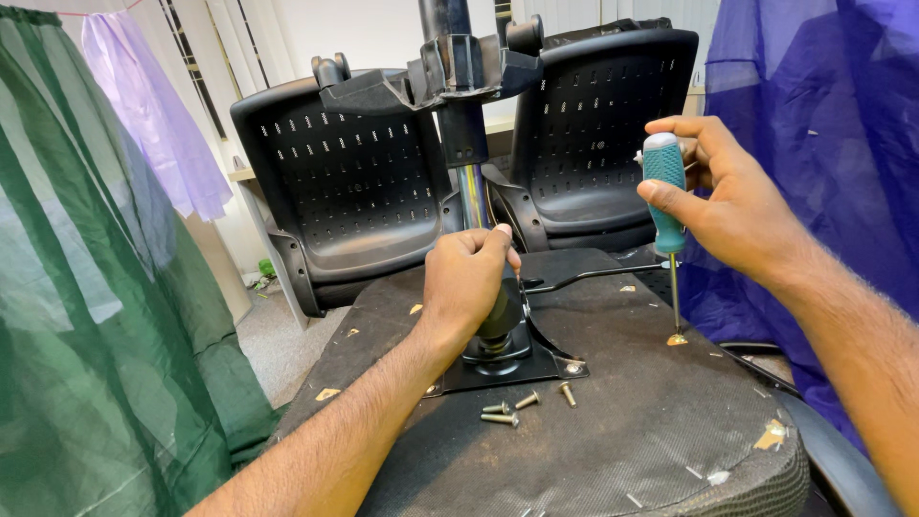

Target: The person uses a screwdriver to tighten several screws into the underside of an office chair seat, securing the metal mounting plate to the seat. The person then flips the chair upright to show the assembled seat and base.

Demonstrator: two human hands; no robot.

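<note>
1. Green cloth (86, 316) hangs far to the outer side of the left hand, filling the left edge of the view; a pale purple cloth (158, 115) hangs above it. A strip of grey floor (273, 349) lies open between the green cloth and the seat's edge.
2. Upturned chair seat (622, 431), its dark fabric underside facing up, carries everything under both hands. Its near right corner is frayed, with torn patches showing.
3. Left hand (469, 278) is closed in a fist around the top of the black column stub (500, 321) that rises from the metal mounting plate (536, 369) at the seat's centre.
4. Loose bolts (522, 402), four of them, lie on the fabric just nearer than the left hand, beside the plate's front edge, in open room.
5. Black chair shells (354, 182), two with slotted backs, stand beyond the left hand; a chair base with castors (459, 67) sits above them.
6. Right hand (728, 196) is wrapped tightly round the teal handle of the screwdriver (665, 191), held upright; the shaft runs straight down and its tip meets a brass-coloured fitting (677, 339) on the seat, well to the right of the plate.
7. Blue cloth (823, 144) hangs just behind the right hand, closing the right edge.
</note>
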